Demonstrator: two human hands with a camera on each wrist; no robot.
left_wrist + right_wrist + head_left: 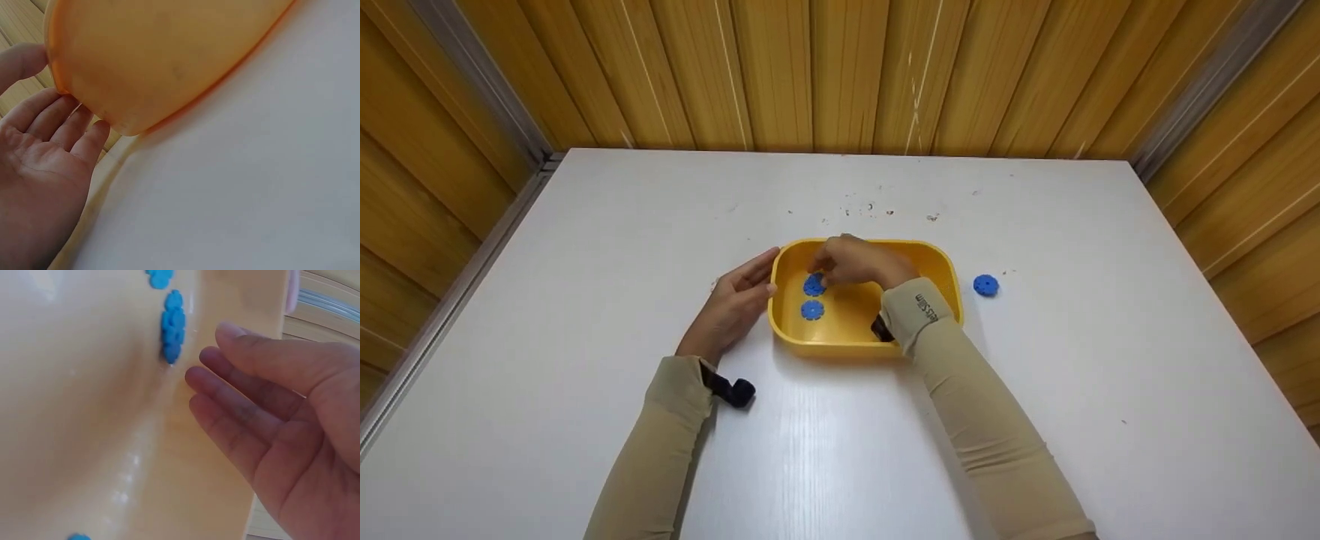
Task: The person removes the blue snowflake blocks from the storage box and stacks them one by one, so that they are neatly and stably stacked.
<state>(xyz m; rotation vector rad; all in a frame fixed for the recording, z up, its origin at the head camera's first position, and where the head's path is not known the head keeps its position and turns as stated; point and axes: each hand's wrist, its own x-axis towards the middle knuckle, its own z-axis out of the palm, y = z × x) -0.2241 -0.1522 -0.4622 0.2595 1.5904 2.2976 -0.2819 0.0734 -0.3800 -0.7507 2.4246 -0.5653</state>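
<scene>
A yellow plastic bin (847,349) sits on the white table. My left hand (733,306) rests against its left end, thumb at the rim and fairly straight fingers touching the outer wall (163,62). Inside the bin, my right hand (855,261) hovers beside blue notched discs (814,284) that overlap in a small cluster. In the right wrist view its loosely bent fingers stand apart from that cluster (173,326), holding nothing visible. Another blue disc (812,310) lies flat on the bin floor, nearer my body.
One blue disc (985,285) lies on the white table (1110,337), just right of the bin. Small dark specks and crumbs (889,213) are scattered behind the bin. Yellow wood-patterned panels (840,75) stand along the back and both sides.
</scene>
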